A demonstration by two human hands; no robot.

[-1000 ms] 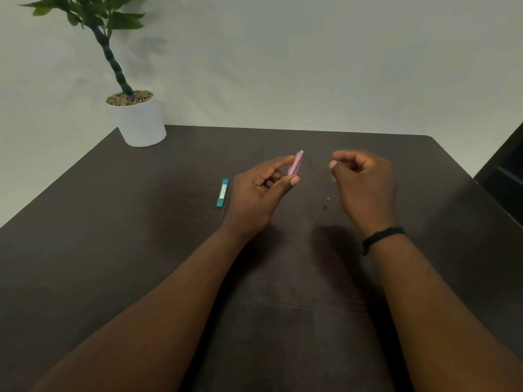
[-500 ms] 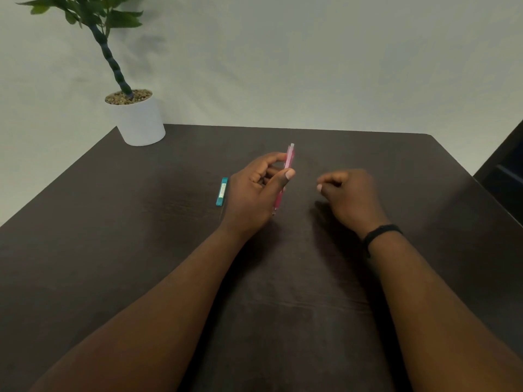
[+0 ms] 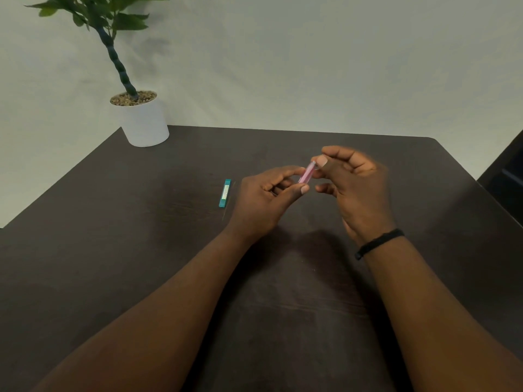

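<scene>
A slim pink pen-like stick (image 3: 307, 173) is held above the middle of the dark table (image 3: 141, 250). My left hand (image 3: 266, 202) grips its lower part between thumb and fingers. My right hand (image 3: 353, 185) is blurred and pinches the stick's upper end between thumb and forefinger. Most of the stick is hidden by my fingers. A small teal flat case (image 3: 225, 193) lies on the table just left of my left hand.
A white pot with a green plant (image 3: 144, 120) stands at the table's far left corner. A dark piece of furniture (image 3: 506, 176) sits beyond the right edge. A black band circles my right wrist (image 3: 379, 243).
My right hand rose from the table and came to the stick's upper end. The stick tilted in my left hand so that less of it shows.
</scene>
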